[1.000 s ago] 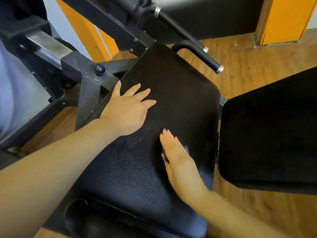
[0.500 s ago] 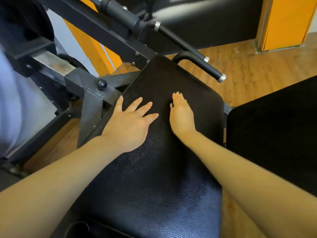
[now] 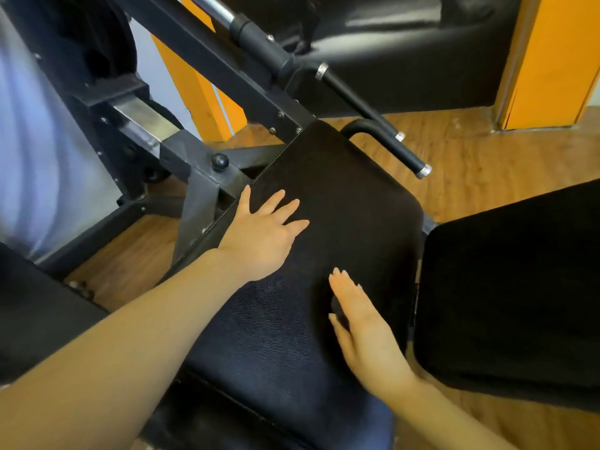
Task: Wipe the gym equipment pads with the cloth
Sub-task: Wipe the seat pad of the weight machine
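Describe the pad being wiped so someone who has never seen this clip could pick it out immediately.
Start at the black steel frame on the left; the pad being wiped is the long black textured cushion bolted beside it, centre frame. Unlike the second black pad to its right, it has both hands flat on it, left hand and right hand.

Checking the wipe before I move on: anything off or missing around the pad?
Hardly any cloth shows. The right hand lies flat on the black pad with only a dark scrap visible under its palm; the left hand rests bare. No tears or spills on the pad.
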The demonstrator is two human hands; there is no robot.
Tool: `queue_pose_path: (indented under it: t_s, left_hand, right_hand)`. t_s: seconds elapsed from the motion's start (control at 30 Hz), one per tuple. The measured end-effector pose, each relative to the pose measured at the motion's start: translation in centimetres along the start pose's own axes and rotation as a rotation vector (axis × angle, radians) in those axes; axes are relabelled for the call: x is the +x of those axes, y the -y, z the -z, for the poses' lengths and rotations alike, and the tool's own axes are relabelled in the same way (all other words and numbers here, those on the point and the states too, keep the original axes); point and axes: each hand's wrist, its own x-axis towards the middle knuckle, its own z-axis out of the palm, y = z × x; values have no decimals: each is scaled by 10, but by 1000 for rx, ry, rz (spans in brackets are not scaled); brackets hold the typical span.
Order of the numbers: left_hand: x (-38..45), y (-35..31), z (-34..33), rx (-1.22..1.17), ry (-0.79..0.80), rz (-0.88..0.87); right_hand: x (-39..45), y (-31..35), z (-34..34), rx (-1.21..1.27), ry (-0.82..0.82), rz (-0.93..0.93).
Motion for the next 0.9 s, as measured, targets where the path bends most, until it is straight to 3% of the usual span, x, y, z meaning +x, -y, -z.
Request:
queue_pose_path:
  t_s: [0.1, 0.17, 0.37, 0.6, 0.77, 0.9]
  left_hand:
    - [-20, -15, -3, -46, -89, 75]
    - [-37, -25, -8, -59, -164, 61]
    - [-47, -30, -18, -5, -209, -7]
    - [-49, -31, -22, -78, -283, -20]
    - [-59, -40, 5, -270, -260, -1]
    - [-69, -32, 72, -380, -233, 4]
  right_hand:
    - [8, 0, 10, 82, -132, -93]
    - [13, -1, 9, -6, -165, -147]
    - [16, -8, 1, -154, -132, -201]
    - [16, -4, -1, -37, -91, -225]
    - [5, 37, 43, 59, -15, -375]
    - [12, 105, 108, 90, 9, -535]
